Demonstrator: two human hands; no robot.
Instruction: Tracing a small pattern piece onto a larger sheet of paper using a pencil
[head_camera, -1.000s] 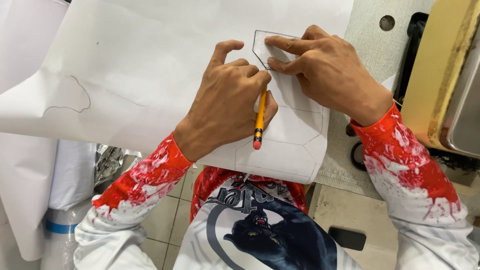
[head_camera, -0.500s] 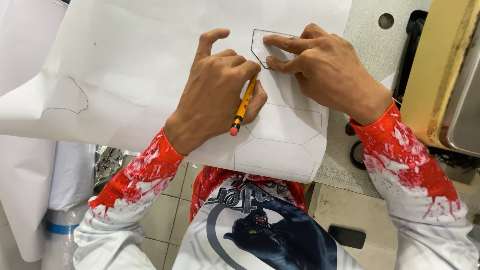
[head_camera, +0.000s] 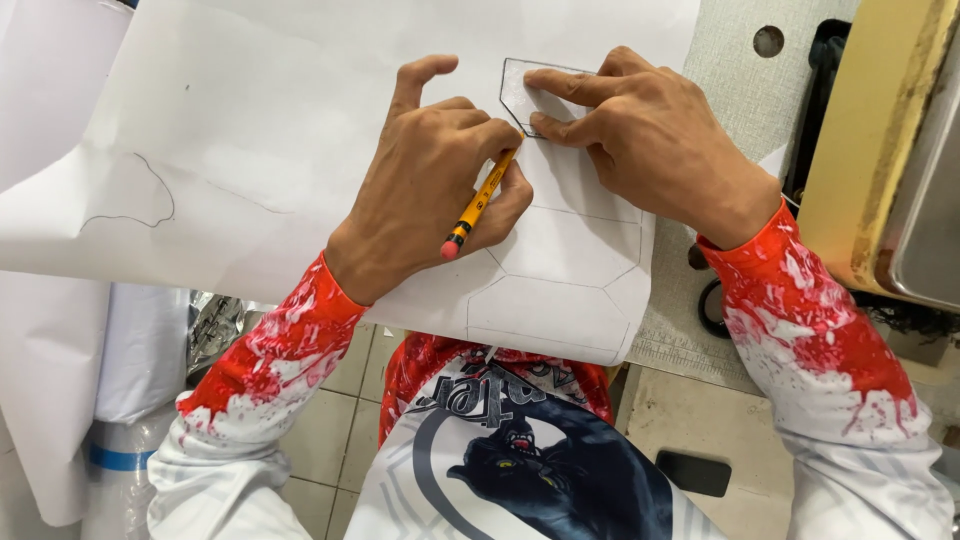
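Paper near the edge, pencil on the line

Paper comes first, because it is the biggest thing. The big white paper sheet (head_camera: 300, 150) lies on the pale speckled table (head_camera: 730, 90), and its near part hangs over the table edge above the tiled floor (head_camera: 350, 400). I think the hanging part could make the sheet slide if a hand pushes too hard, and then the drawn lines would go crooked. To the right stands the yellow painted metal machine (head_camera: 880, 150), close to the right arm, so there is little room on that side. An elbow could bump it. To the left the sheet is wide and flat, with lots of room.

The right hand (head_camera: 650, 140) lies flat on the sheet. Its fingers are stretched out and press down on the small white cut-out paper shape with a dark edge (head_camera: 525, 95), near the far side of the sheet. If those fingers lift or slip, the shape may turn and the line around it could go wrong.

The left hand (head_camera: 430, 190) is curled tight around the yellow wooden pencil with a pink rubber end (head_camera: 480, 205). The pencil tip touches the sheet right at the lower corner of the shape, just beside the right fingertips. Pushing too hard there might snap the tip or tear the paper.
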